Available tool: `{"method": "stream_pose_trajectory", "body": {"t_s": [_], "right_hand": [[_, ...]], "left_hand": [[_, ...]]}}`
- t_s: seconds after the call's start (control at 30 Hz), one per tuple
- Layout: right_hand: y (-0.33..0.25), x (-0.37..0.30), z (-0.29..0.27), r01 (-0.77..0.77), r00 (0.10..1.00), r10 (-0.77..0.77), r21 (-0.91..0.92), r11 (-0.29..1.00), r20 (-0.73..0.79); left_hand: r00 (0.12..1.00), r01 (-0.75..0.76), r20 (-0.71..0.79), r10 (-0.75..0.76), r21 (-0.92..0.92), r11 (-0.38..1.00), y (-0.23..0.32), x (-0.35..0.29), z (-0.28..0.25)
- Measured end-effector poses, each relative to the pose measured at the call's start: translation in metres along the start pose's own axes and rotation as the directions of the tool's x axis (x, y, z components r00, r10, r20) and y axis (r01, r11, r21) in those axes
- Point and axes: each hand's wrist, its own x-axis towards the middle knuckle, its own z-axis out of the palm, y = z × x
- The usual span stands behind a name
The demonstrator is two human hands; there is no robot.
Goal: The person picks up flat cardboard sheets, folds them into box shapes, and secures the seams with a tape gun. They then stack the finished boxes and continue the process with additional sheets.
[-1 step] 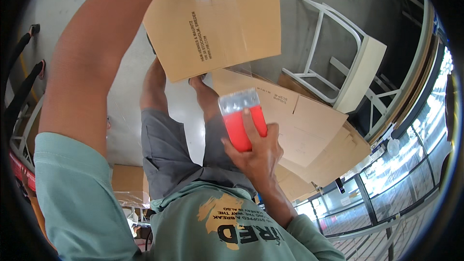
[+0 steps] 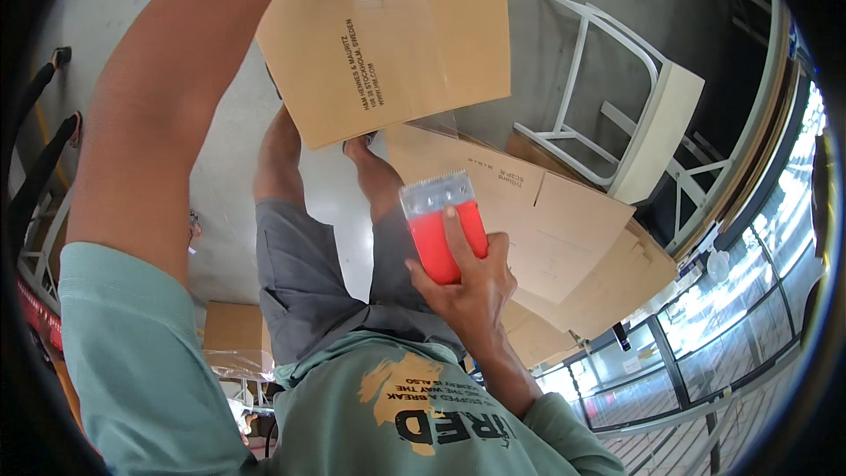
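Note:
My right hand [image 2: 476, 278] grips a red tape dispenser [image 2: 448, 242], its thumb and fingers wrapped round the body. A toothed metal edge runs along the top of the dispenser, pointing away from me. My left arm [image 2: 167, 115] reaches up past the picture's upper edge, so the left hand is out of sight. Beside that arm is a brown cardboard box [image 2: 476, 35] with clear tape down the middle of its face and dark print on it. The box's top is cut off by the frame. The dispenser is apart from the box.
Flattened cardboard sheets [image 2: 564, 229] lie to the right of my legs. Beyond them a white metal frame [image 2: 656, 132] rests on the grey floor. Another cardboard box [image 2: 236, 328] is at the lower left. A person's legs [image 2: 53, 137] show at the far left.
My right hand and the tape dispenser have shifted down very slightly. The cardboard box sits slightly further left and up.

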Motion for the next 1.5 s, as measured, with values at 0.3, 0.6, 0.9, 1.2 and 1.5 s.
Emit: {"method": "stream_pose_trajectory", "body": {"t_s": [0.3, 0.6, 0.9, 1.2, 1.5], "right_hand": [[0.041, -0.028, 0.041, -0.022, 1.000, 0.022, 0.000, 1.000, 0.009], [0.057, 0.007, 0.088, -0.063, 0.997, 0.066, -0.063, 0.996, 0.048], [0.044, 0.087, 0.114, -0.061, 0.998, 0.061, -0.019, 0.998, 0.032], [0.016, 0.119, 0.112, -0.246, 0.963, 0.235, 0.074, 0.966, 0.129], [0.077, 0.105, 0.092, -0.331, 0.929, 0.258, 0.283, 0.900, 0.264]], "left_hand": [[1.000, -0.001, -0.009, 0.002, 0.111, 0.994, -0.002, 0.003, 0.008], [0.999, 0.034, 0.015, -0.036, 0.115, 0.993, 0.000, 0.006, 0.008], [0.998, 0.030, -0.065, -0.021, 0.132, 0.991, 0.000, 0.010, 0.018], [0.969, -0.130, -0.188, 0.159, 0.159, 0.979, -0.040, 0.035, 0.058], [0.971, -0.163, -0.143, 0.190, 0.184, 0.969, -0.060, 0.066, 0.058]]}}
